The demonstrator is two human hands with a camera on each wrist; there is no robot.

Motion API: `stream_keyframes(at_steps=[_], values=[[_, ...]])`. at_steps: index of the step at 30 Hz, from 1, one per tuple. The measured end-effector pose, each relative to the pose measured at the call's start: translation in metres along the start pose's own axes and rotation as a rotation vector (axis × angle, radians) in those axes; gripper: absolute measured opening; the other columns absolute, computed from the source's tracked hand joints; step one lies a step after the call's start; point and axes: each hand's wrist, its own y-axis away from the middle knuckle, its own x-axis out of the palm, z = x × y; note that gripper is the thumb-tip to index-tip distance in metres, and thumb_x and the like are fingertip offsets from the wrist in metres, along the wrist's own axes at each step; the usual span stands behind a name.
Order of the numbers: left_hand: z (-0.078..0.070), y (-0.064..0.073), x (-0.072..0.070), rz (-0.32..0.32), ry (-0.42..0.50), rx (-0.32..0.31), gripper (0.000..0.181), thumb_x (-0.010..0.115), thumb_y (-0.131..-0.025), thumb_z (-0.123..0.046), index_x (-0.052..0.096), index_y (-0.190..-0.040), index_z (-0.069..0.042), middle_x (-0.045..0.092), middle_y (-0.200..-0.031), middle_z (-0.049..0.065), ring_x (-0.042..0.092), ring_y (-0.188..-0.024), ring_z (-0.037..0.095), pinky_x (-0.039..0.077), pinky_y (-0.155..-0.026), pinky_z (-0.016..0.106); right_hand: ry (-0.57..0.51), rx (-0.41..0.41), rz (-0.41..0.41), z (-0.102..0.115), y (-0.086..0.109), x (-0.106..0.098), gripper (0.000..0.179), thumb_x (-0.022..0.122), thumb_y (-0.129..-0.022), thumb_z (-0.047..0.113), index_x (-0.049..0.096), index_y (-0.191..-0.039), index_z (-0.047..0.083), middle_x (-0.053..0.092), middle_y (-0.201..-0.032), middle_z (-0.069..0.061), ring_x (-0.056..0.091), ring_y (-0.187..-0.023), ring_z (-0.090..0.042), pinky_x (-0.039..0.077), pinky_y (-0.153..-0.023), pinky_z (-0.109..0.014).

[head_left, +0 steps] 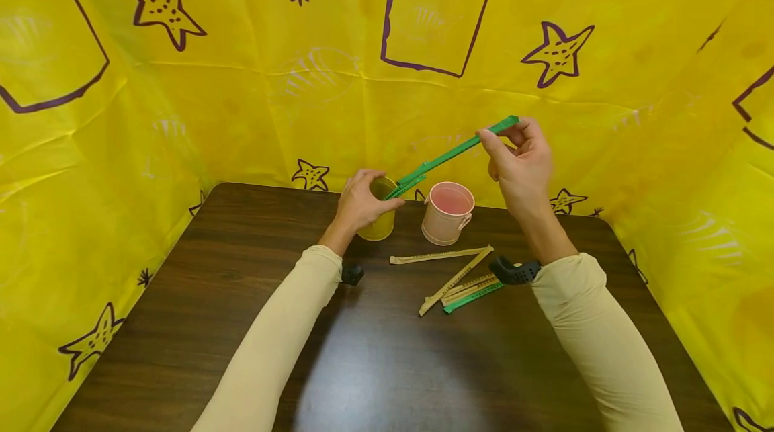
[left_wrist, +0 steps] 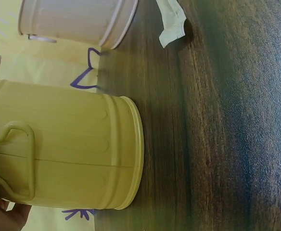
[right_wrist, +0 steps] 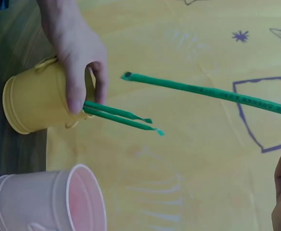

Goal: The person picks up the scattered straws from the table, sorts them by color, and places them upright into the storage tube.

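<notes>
My right hand (head_left: 521,162) pinches one end of a long green paper-wrapped straw (head_left: 453,153), held aslant in the air. Its far end reaches toward the yellow bucket (head_left: 381,227) but stands apart from it in the right wrist view. My left hand (head_left: 358,202) grips that bucket around the rim, thumb at the near side and fingers behind. Two more green straws (right_wrist: 121,118) lean out of the bucket's mouth beside the thumb. In the left wrist view the yellow bucket (left_wrist: 68,139) shows its side handle, its base at the tabletop.
A pink bucket (head_left: 443,222) stands right of the yellow one. In front of it, tan wrapped straws (head_left: 456,281) and a green straw (head_left: 471,299) lie on the dark wooden table (head_left: 242,271). A yellow sheet with drawn starfish (head_left: 559,54) hangs behind and at both sides.
</notes>
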Motion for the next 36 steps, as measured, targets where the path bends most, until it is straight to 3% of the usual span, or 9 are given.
stream_keyframes(at_steps=[5, 12, 16, 19, 21, 25, 28, 31, 36], values=[[-0.001, 0.001, -0.001, 0.006, -0.002, -0.005, 0.082, 0.082, -0.077, -0.060, 0.057, -0.144, -0.020, 0.051, -0.148, 0.002, 0.045, -0.136, 0.029, 0.041, -0.112, 0.051, 0.005, 0.082, -0.017, -0.020, -0.006, 0.014, 0.017, 0.073, -0.092, 0.003, 0.060, -0.100, 0.012, 0.070, -0.085, 0.004, 0.036, -0.039, -0.006, 0.029, -0.041, -0.018], [-0.002, 0.000, -0.002, -0.002, 0.016, 0.000, 0.080, 0.084, -0.077, -0.055, 0.057, -0.144, -0.019, 0.051, -0.148, 0.003, 0.045, -0.135, 0.031, 0.041, -0.111, 0.053, 0.191, 0.215, 0.003, -0.055, -0.008, 0.032, 0.019, 0.076, -0.092, 0.013, 0.059, -0.098, 0.017, 0.070, -0.088, 0.009, 0.040, -0.047, -0.003, 0.030, -0.045, -0.016], [-0.002, 0.000, -0.001, 0.000, 0.018, 0.003, 0.081, 0.084, -0.077, -0.055, 0.057, -0.144, -0.019, 0.051, -0.147, 0.003, 0.045, -0.134, 0.031, 0.042, -0.110, 0.052, 0.298, 0.252, 0.012, -0.073, -0.013, 0.039, 0.019, 0.077, -0.092, 0.017, 0.060, -0.099, 0.015, 0.069, -0.087, 0.012, 0.056, -0.075, -0.005, 0.038, -0.060, -0.019], [-0.002, 0.000, 0.001, 0.001, 0.023, 0.009, 0.080, 0.084, -0.077, -0.056, 0.057, -0.143, -0.018, 0.051, -0.146, 0.002, 0.046, -0.133, 0.030, 0.042, -0.109, 0.051, 0.334, 0.292, 0.029, -0.083, -0.016, 0.041, 0.021, 0.077, -0.092, 0.018, 0.060, -0.102, 0.011, 0.067, -0.088, 0.012, 0.056, -0.101, -0.008, 0.038, -0.071, -0.023], [-0.002, 0.000, 0.001, -0.002, 0.026, 0.011, 0.080, 0.083, -0.077, -0.056, 0.058, -0.143, -0.018, 0.052, -0.145, 0.002, 0.046, -0.132, 0.030, 0.042, -0.109, 0.051, 0.347, 0.319, 0.045, -0.087, -0.017, 0.042, 0.023, 0.077, -0.092, 0.019, 0.060, -0.104, 0.009, 0.067, -0.089, 0.011, 0.053, -0.102, -0.010, 0.036, -0.069, -0.024], [-0.001, -0.001, 0.001, -0.007, 0.018, 0.008, 0.081, 0.083, -0.077, -0.059, 0.058, -0.143, -0.019, 0.052, -0.145, 0.001, 0.046, -0.131, 0.029, 0.043, -0.108, 0.051, 0.377, 0.361, 0.074, -0.090, -0.018, 0.043, 0.027, 0.077, -0.092, 0.023, 0.059, -0.107, 0.009, 0.067, -0.094, 0.008, 0.051, -0.083, -0.008, 0.032, -0.059, -0.022], [-0.001, -0.001, 0.000, -0.004, 0.016, 0.006, 0.083, 0.082, -0.076, -0.060, 0.057, -0.144, -0.019, 0.051, -0.146, 0.001, 0.046, -0.133, 0.029, 0.043, -0.109, 0.051, 0.372, 0.359, 0.093, -0.091, -0.018, 0.044, 0.033, 0.077, -0.092, 0.023, 0.060, -0.114, 0.005, 0.068, -0.098, 0.006, 0.059, -0.092, -0.013, 0.040, -0.066, -0.021], [-0.001, 0.000, -0.001, -0.001, 0.013, 0.005, 0.083, 0.082, -0.076, -0.061, 0.057, -0.144, -0.019, 0.051, -0.147, 0.002, 0.046, -0.134, 0.029, 0.042, -0.110, 0.050, 0.358, 0.346, 0.101, -0.091, -0.017, 0.043, 0.040, 0.078, -0.092, 0.022, 0.060, -0.121, 0.002, 0.071, -0.101, 0.008, 0.056, -0.121, -0.019, 0.045, -0.082, -0.023], [0.000, 0.000, -0.001, 0.007, 0.006, -0.007, 0.085, 0.082, -0.075, -0.062, 0.057, -0.144, -0.020, 0.051, -0.148, 0.002, 0.045, -0.136, 0.029, 0.042, -0.111, 0.050, 0.360, 0.304, 0.098, -0.085, -0.016, 0.035, 0.037, 0.078, -0.091, 0.018, 0.061, -0.120, 0.003, 0.071, -0.097, 0.013, 0.061, -0.113, -0.013, 0.048, -0.084, -0.019]])
